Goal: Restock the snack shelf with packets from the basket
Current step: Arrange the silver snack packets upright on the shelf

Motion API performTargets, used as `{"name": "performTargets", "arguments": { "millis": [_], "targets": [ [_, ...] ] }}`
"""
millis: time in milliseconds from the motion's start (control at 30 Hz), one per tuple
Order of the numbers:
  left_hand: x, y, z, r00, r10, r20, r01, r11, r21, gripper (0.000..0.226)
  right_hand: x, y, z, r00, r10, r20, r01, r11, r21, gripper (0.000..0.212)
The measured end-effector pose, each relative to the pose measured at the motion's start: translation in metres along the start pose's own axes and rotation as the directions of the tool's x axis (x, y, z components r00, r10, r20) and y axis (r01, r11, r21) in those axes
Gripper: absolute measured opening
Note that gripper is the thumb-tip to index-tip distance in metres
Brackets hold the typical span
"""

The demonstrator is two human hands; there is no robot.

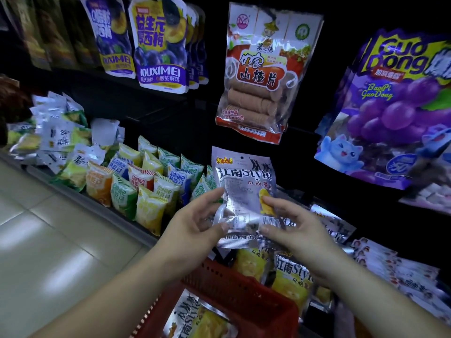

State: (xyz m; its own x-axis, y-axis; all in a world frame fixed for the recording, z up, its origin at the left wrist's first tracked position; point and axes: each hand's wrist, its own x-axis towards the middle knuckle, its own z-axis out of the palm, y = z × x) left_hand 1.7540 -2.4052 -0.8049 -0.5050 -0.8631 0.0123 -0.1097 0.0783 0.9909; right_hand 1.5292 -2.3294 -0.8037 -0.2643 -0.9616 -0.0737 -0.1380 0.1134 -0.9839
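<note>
Head view: left grip (192,223) and right grip (292,228) pinch one packet (244,181) over the basket (246,289); we should shelve it upright, label outward.

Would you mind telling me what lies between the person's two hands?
The head view shows a silver snack packet between the left hand and right hand, pinched by both.

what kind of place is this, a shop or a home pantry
Most likely a small shop's snack aisle: a hawthorn packet and grape bag hang on display, small packets stand in rows below, and a red basket holds stock like the silver packet gripped by the left hand and right hand.
</note>
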Motion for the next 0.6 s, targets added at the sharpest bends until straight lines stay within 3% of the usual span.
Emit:
{"name": "performTargets", "arguments": {
  "millis": [100,233,267,333,367,433,533,600],
  "targets": [
    [-0.001,-0.002,0.003,0.999,0.029,-0.045,-0.028,0.999,0.024,0.066,0.0,0.0,0.001,0.999,0.028,-0.034,-0.029,0.999,-0.031,0.054],
    [-0.001,-0.006,0.004,0.978,0.202,-0.055,-0.17,0.919,0.356,0.06,-0.004,-0.009,0.007,0.988,-0.115,-0.102,0.094,0.976,-0.195,0.051],
    [-0.003,-0.005,0.005,0.96,0.28,-0.009,-0.248,0.864,0.437,0.056,-0.005,-0.013,0.01,0.986,-0.148,-0.077,0.133,0.976,-0.175,0.051],
    [-0.009,-0.005,0.016,0.897,0.419,0.142,-0.428,0.743,0.515,0.043,-0.007,-0.021,0.018,0.992,-0.124,0.022,0.123,0.992,0.031,0.051],
    [-0.014,-0.004,0.025,0.863,0.453,0.223,-0.496,0.676,0.545,0.038,-0.008,-0.024,0.021,0.993,-0.089,0.072,0.079,0.989,0.124,0.052],
    [-0.018,-0.007,0.039,0.815,0.472,0.338,-0.572,0.559,0.6,0.037,-0.007,-0.021,0.026,0.993,-0.068,0.091,0.054,0.987,0.153,0.052],
    [-0.019,-0.015,0.045,0.798,0.458,0.391,-0.601,0.56,0.57,0.037,-0.002,-0.009,0.026,0.999,-0.038,-0.019,0.039,0.996,0.075,0.048],
    [-0.02,-0.014,0.047,0.808,0.432,0.401,-0.586,0.667,0.46,0.033,0.002,0.002,0.022,0.993,-0.012,-0.119,0.014,1.0,0.012,0.051]
  ]
}}
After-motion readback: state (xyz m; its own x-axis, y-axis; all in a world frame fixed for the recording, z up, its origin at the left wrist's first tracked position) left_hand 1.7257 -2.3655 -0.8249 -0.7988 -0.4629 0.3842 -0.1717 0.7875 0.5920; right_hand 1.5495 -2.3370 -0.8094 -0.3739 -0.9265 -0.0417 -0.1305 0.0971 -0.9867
